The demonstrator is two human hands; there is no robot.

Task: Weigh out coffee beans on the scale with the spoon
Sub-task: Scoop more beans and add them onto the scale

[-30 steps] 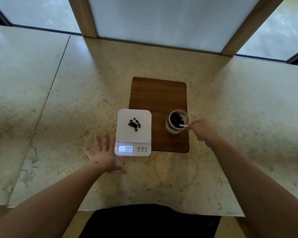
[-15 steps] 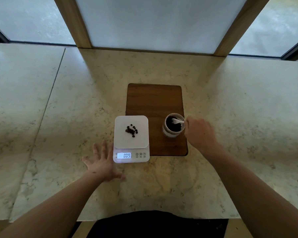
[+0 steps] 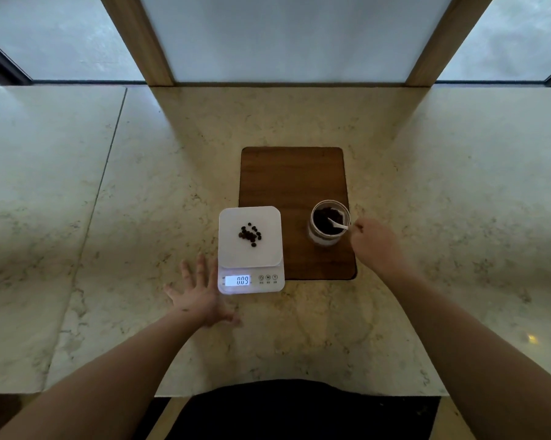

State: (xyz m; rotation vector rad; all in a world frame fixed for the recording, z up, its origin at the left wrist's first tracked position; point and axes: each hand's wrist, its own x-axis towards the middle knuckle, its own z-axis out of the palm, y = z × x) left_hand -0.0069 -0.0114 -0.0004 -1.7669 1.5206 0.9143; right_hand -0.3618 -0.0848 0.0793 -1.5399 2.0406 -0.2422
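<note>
Coffee beans (image 3: pixel 250 235), small dark brown roasted ones, lie as a loose cluster near the centre of the white square platform of the white digital kitchen scale (image 3: pixel 250 249); its lit display at the 6 o'clock edge reads 0.09. Judgement: the beans are light, hard and rounded, so they will roll and scatter if tipped quickly, and they are best moved in the spoon bowl, not pinched. The rest of the stock sits in the clear round glass jar (image 3: pixel 329 222), open-topped, at about 3 o'clock from the scale, standing on the dark brown rectangular wooden board (image 3: pixel 291 182). The jar looks partly filled with dark beans; the fill level is hard to read through the wall. The small white plastic spoon (image 3: pixel 337 224) has its bowl down among the beans in the jar and its handle leaning out over the rim toward 4 o'clock. The right hand (image 3: pixel 374 246) is closed in a narrow pinch at the handle's far end, just beside the jar rim. Judgement: the spoon is light and stiff, and a hold at the handle tip suits it, kept level on the way across. The left hand (image 3: pixel 201 296) lies flat and spread on the pale marbled stone counter (image 3: pixel 109 217) at 7 o'clock from the scale, holding nothing; whether its fingers touch the scale body cannot be told. Judgement: weighing is early, more scoops needed.
</note>
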